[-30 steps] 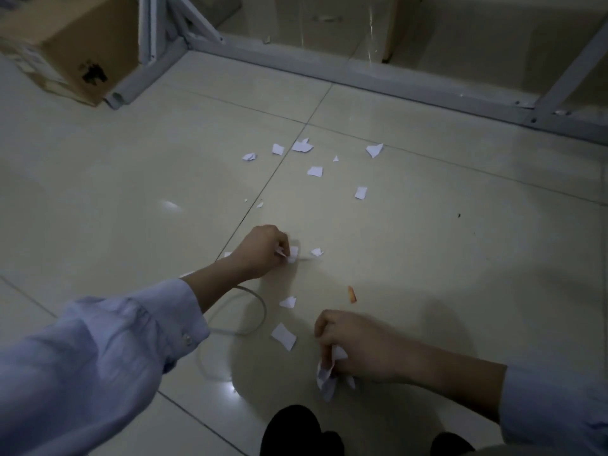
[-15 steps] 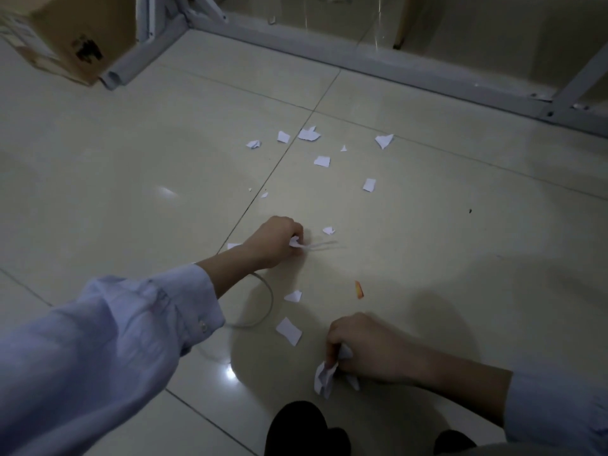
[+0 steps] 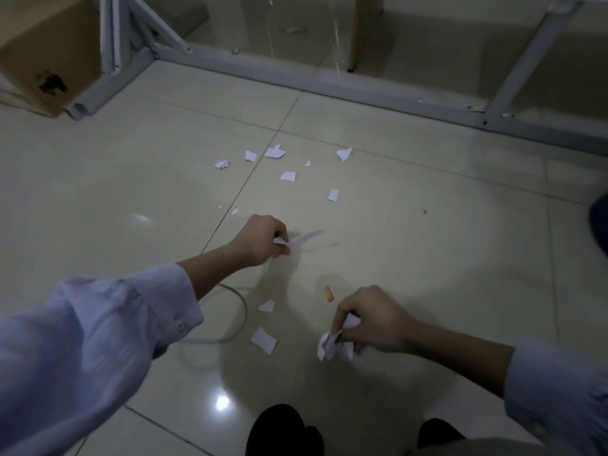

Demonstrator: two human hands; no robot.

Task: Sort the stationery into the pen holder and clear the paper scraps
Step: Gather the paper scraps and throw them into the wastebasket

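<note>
Scrap-clearing phase, judging by the floor (image 3: 427, 291); no sorting into a holder under way.

At centre of view, left grip (image 3: 260, 240) curled, pinching a white scrap (image 3: 280, 241) low over the tile. At 5 o'clock, right grip (image 3: 378, 319) closed round a crumpled wad of paper (image 3: 330, 347), knuckles near the floor.

Not yet collected: two near scraps (image 3: 264, 339) at 6 o'clock, between the forearms; a far cluster (image 3: 288, 176) at 12 o'clock, well apart from both grips, spread either side of a tile joint. Also a small orange bit (image 3: 328, 293) just beside the right grip, material unclear.

Next move, as a guess: add the pinched scrap to the wad, then take the near pair before stretching out to 12 o'clock. Calls for fingertip picking; thin paper flat on glossy tile, likely awkward to lift by the edge.

Hard to read: pale blurred streak (image 3: 309, 236) at 2 o'clock of the left grip, torn strip or motion smear, cannot tell. Fingertips of both grips mostly hidden by knuckles and paper. No pen holder or stationery anywhere in view. Grey cable loop (image 3: 245, 312) partly hidden behind the left forearm. Cardboard box (image 3: 49, 51) at 10 o'clock and metal frame (image 3: 296, 75) at 12 cut off by the edge. Dim light throughout.
</note>
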